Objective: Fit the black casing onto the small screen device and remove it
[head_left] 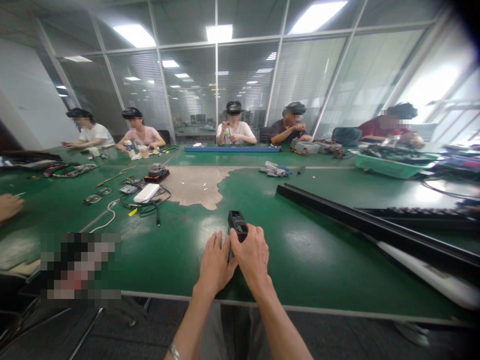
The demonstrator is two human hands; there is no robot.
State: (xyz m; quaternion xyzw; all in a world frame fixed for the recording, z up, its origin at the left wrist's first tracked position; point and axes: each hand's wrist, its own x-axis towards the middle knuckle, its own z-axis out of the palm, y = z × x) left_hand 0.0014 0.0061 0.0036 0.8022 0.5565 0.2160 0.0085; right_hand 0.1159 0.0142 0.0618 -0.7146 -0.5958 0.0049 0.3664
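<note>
A black rectangular electronic device [236, 218] with slots and small openings along its top stands on the green table in front of me. My right hand [253, 250] is closed around its near end, the thumb on the left and the fingers over the right side. My left hand [214, 262] rests along the device's left side, its fingers stretched forward and its thumb close against the housing. The lower part of the device between my palms is hidden by my hands.
Left of me lie a white adapter [147, 193], cables and a black round-topped part [157, 171]. Grey gloves [275, 169] lie farther back. Long black rails [337, 212] and a green basket [397, 165] occupy the right. Several people sit across the table; another person's hand [10, 206] shows at left.
</note>
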